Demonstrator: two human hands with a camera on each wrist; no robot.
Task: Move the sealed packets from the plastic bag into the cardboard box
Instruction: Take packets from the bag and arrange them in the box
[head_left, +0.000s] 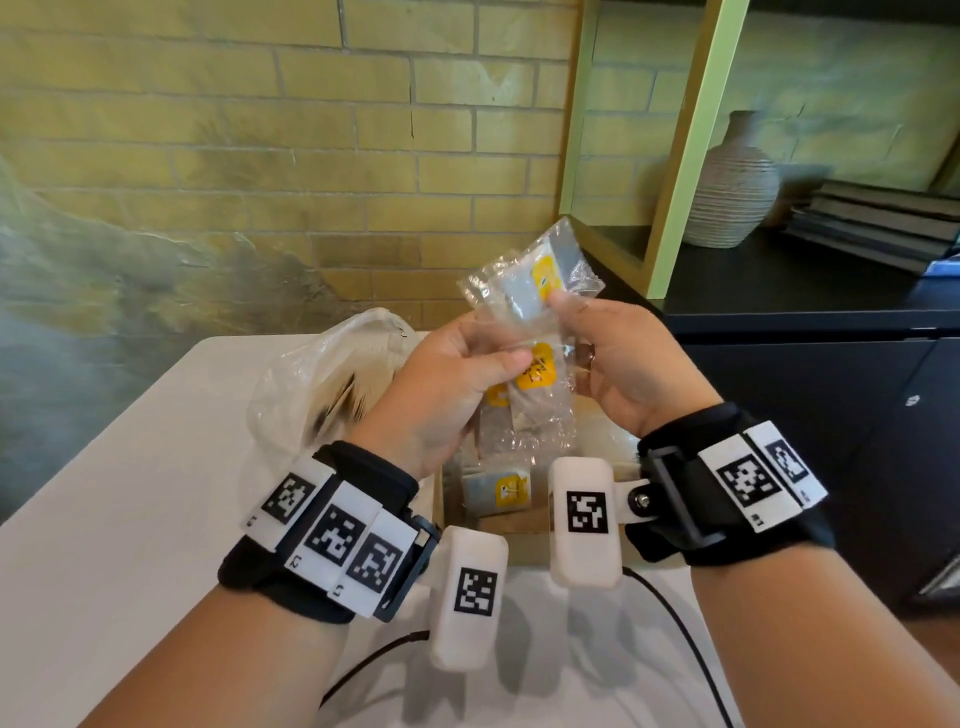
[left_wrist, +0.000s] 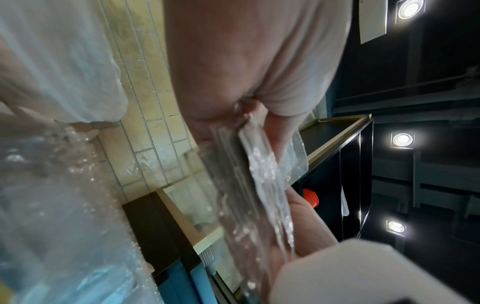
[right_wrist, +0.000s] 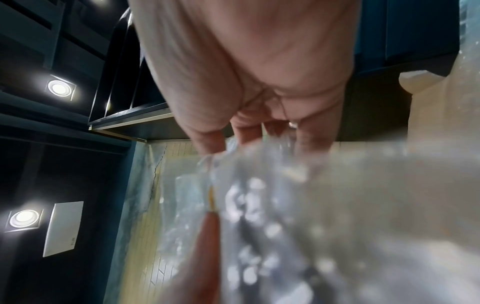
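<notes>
Above the cardboard box (head_left: 519, 530) at the desk's (head_left: 130, 493) right edge, the left hand (head_left: 441, 384) and right hand (head_left: 623, 358) pinch sealed packets (head_left: 535, 291); one lies boxed, the plastic bag (head_left: 311, 374) looks unemptied.

You won't find a single word or number here that can be read. The yellow labels (head_left: 536, 368) on the clear sealed packets (head_left: 524, 291) carry dark print too small and blurred to make out. The white wrist-strap tiles (head_left: 332, 535) show only black-and-white square code patterns, each with a tiny mark at its edge that stays illegible.
</notes>
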